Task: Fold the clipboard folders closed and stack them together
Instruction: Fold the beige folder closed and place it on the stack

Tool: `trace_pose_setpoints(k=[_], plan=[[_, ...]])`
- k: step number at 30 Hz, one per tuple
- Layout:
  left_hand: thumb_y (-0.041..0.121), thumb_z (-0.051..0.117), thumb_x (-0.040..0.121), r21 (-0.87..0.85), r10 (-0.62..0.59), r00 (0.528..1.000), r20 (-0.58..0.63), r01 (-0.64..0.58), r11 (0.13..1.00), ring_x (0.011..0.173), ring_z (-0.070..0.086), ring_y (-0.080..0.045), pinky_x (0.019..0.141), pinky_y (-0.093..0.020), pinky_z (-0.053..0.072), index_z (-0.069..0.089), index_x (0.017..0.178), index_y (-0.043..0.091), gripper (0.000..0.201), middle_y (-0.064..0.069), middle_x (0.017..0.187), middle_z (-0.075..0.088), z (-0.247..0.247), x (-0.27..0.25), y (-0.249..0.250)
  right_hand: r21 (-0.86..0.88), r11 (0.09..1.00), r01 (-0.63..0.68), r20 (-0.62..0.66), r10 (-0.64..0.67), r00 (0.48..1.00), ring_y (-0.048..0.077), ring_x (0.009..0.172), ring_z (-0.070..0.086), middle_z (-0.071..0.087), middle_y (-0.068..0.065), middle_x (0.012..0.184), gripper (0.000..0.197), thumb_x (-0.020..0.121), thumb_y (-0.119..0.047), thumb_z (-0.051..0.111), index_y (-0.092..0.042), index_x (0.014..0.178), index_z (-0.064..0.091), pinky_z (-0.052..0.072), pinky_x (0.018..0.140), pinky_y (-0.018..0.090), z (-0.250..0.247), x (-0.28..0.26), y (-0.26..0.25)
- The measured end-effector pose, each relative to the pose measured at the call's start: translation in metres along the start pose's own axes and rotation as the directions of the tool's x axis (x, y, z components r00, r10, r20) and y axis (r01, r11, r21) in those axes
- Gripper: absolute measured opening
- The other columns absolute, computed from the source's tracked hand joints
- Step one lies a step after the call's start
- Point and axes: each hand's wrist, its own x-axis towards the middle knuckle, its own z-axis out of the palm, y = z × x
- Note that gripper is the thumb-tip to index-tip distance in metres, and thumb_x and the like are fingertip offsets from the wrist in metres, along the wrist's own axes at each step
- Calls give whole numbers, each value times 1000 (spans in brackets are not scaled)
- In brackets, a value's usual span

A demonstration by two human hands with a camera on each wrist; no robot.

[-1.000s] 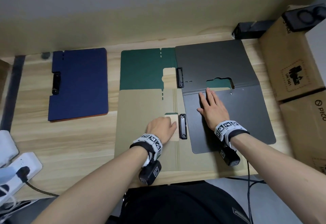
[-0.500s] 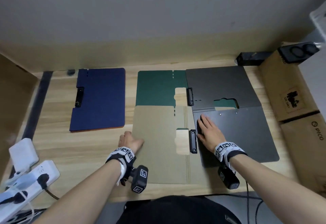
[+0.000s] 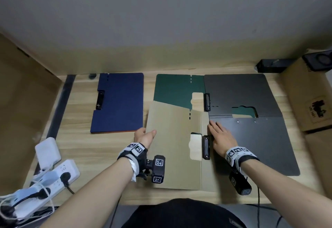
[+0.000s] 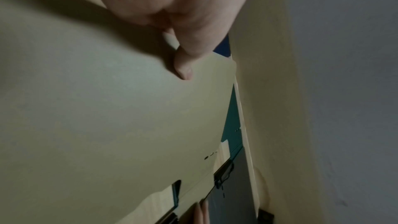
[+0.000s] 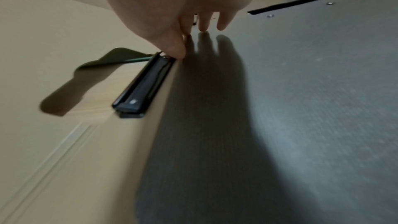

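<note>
An open folder lies in front of me, with a tan cover (image 3: 172, 148) on its left and a dark grey board (image 3: 255, 143) on its right. A black clip (image 3: 206, 147) sits at the fold. My left hand (image 3: 145, 135) pinches the tan cover's left edge, thumb (image 4: 183, 69) on top, and that edge is raised off the table. My right hand (image 3: 220, 137) lies flat with straight fingers (image 5: 203, 23) on the grey board beside the clip (image 5: 142, 88). Behind, a second open folder shows a green cover (image 3: 172, 89) and a grey board (image 3: 237, 93). A closed blue folder (image 3: 118, 102) lies at the far left.
Cardboard boxes (image 3: 309, 95) line the table's right side, with black devices (image 3: 273, 65) at the back right. A white power strip (image 3: 52, 179) and adapter (image 3: 47, 151) with cables sit at the front left. Bare wooden tabletop (image 3: 100, 148) shows between the blue folder and my left arm.
My left hand went from the clip cut-out to the tan cover's left edge, took hold of it and lifted it. The right hand stayed flat on the grey board.
</note>
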Motion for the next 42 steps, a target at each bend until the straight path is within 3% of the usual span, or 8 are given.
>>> trace_pose_setpoints(k=[5,12,17,25,28,35,39,42], plan=[[12,72,81,13,47,997,-65,-46,999,92,70,-33,90,-49,56,65,82,11,8,-12,94,74,-35,-5,15,-61,997,-44,59,48,997,20,151,10,6,-5,164,80,84,-16,47,-21,155,10,15,122,38,-9,-2,-4],[8,70,84,22,92,989,-112,-90,996,92,69,-33,88,-46,57,61,77,14,14,-13,95,72,-73,-4,41,-108,991,-73,145,89,985,21,150,10,4,-5,164,77,86,-21,44,-22,155,10,19,120,40,-22,7,-23],[20,72,81,120,115,975,-189,-93,988,92,67,-31,89,-44,56,65,97,10,20,-10,100,72,-115,19,40,-186,982,45,148,-17,989,21,150,11,1,-2,165,76,89,-33,47,-20,155,12,21,118,38,-25,17,-48],[17,69,88,161,185,944,-274,-144,976,100,61,-24,97,-36,47,58,98,13,15,0,112,66,-170,33,57,-217,935,281,202,-239,950,21,151,5,-4,2,165,88,86,-48,58,-23,155,8,18,121,37,0,27,-116],[15,67,91,141,189,928,-322,-150,979,113,58,-27,100,-34,43,60,122,5,34,-3,118,61,-196,34,60,-206,937,282,196,-243,950,23,151,5,-5,3,165,94,84,-51,62,-21,154,8,21,120,40,1,38,-142],[8,60,93,70,167,977,-131,-159,985,88,64,-26,92,-35,50,56,81,11,13,-13,103,69,-234,47,52,-73,984,164,206,-146,968,22,151,3,-3,-1,164,93,83,-49,65,-19,154,13,27,118,40,-9,63,-180],[5,59,92,160,210,970,126,-229,960,73,61,-18,60,-25,50,59,93,10,5,-16,104,69,-239,32,73,52,993,109,231,-118,966,24,146,24,12,2,164,80,89,-48,59,-14,152,24,24,119,34,-28,65,-182],[29,64,92,245,253,903,346,-347,905,82,67,-17,53,-25,51,61,105,7,26,-7,100,70,-231,19,93,224,974,34,176,-75,982,24,133,44,34,5,155,66,91,-43,58,-12,146,37,36,110,35,-45,57,-181]])
